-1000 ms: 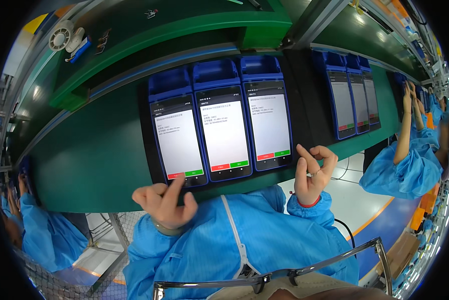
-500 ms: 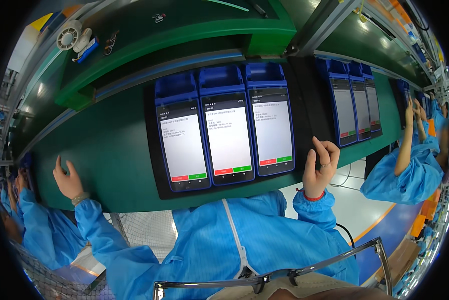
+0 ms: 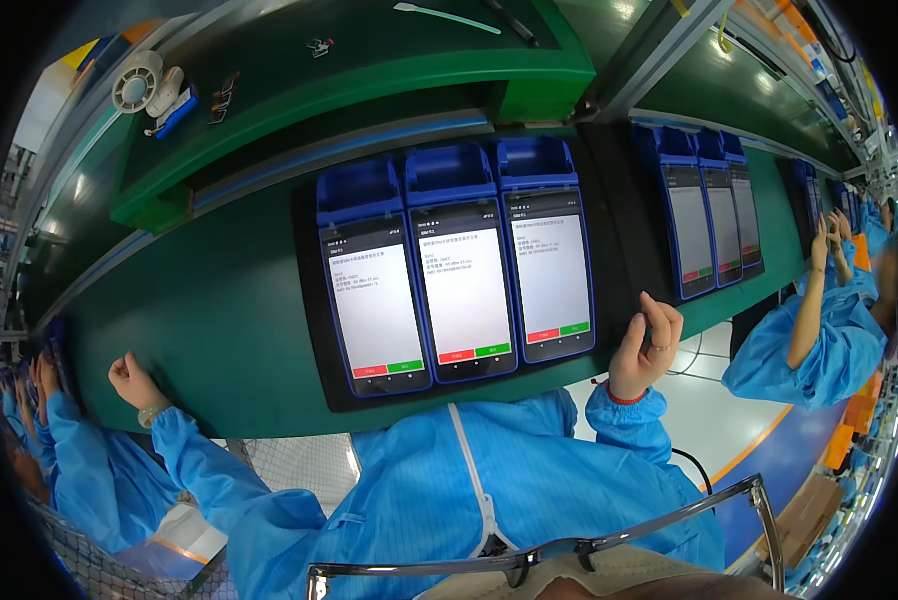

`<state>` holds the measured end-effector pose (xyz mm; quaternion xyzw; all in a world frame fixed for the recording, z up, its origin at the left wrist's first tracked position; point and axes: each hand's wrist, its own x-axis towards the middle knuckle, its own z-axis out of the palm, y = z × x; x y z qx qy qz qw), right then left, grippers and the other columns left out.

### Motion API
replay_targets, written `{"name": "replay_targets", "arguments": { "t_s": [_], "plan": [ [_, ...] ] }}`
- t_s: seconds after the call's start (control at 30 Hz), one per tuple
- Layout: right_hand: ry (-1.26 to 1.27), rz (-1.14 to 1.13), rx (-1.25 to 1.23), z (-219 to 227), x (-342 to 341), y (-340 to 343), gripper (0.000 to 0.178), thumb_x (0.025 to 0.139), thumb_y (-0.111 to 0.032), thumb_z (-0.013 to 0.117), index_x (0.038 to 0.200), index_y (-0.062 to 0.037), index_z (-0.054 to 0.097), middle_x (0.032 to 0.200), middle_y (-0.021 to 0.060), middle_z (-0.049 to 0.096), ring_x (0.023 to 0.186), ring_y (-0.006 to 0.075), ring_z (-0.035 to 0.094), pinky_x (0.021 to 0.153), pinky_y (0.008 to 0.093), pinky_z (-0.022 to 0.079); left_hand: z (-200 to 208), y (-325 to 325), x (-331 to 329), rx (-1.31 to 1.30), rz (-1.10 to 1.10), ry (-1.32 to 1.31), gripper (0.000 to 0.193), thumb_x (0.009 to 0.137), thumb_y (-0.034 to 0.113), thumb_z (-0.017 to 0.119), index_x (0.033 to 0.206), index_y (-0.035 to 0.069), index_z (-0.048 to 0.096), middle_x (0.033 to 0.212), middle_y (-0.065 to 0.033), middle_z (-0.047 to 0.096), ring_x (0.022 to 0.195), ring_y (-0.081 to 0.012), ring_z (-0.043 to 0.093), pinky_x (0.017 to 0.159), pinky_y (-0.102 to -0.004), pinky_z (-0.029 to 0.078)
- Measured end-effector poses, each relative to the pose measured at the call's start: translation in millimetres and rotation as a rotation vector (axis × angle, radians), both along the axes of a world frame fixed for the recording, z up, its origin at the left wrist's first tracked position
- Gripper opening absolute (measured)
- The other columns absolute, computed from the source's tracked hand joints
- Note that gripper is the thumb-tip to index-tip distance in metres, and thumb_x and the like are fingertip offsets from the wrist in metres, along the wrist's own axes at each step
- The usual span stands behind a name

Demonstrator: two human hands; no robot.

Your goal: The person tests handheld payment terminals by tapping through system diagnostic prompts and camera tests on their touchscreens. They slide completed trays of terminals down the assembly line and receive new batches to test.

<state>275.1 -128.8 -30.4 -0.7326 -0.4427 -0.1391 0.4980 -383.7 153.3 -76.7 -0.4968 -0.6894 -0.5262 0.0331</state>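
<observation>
Three blue handheld terminals lie side by side on a black mat before me: a left terminal, a middle terminal and a right terminal. Each lit white screen has a red and a green button near its bottom, and each far end carries a blue compartment. My left hand rests at the bench's near edge, well left of the terminals, its fingers curled in with nothing seen in them. Just right of the right terminal, my right hand hovers with fingers loosely bent and apart, holding nothing.
A raised green shelf runs along the back, bearing a small white fan. More terminals lie along the green bench to the right. A co-worker in a blue smock sits there; another sleeve shows at left.
The fingers of my left hand have drawn in from a spread pose. My right hand sits slightly lower in view. The whole scene has shifted a little downward; the terminals stay in place on the mat.
</observation>
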Motion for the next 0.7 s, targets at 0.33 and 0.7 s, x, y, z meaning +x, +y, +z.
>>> {"name": "replay_targets", "arguments": {
  "t_s": [0.33, 0.7],
  "plan": [
    [0.028, -0.023, 0.101, -1, -1, 1, 0.024, 0.081, 0.006, 0.052, 0.102, 0.0005, 0.062, 0.084, 0.0057, 0.051, 0.064, 0.0083, 0.043, 0.054, 0.0204, 0.032, 18, -10, 31, -0.055, -0.149, -0.108, 0.030, 0.079, 0.003, 0.057, 0.063, 0.010, 0.032, 0.062, 0.0053, 0.029, 0.059, -0.0053, 0.025, 0.052, -0.0225, 0.024],
    [0.237, 0.095, 0.237, -9, -4, -1, 0.016, 0.084, 0.006, 0.054, 0.085, -0.0048, 0.042, 0.073, 0.0014, 0.041, 0.053, 0.0047, 0.034, 0.048, 0.0178, 0.028, 14, -8, 31, -0.140, -0.245, -0.079, 0.039, 0.082, 0.003, 0.059, 0.060, 0.012, 0.028, 0.059, 0.0064, 0.025, 0.057, -0.0048, 0.022, 0.049, -0.0230, 0.020]
  ]
}}
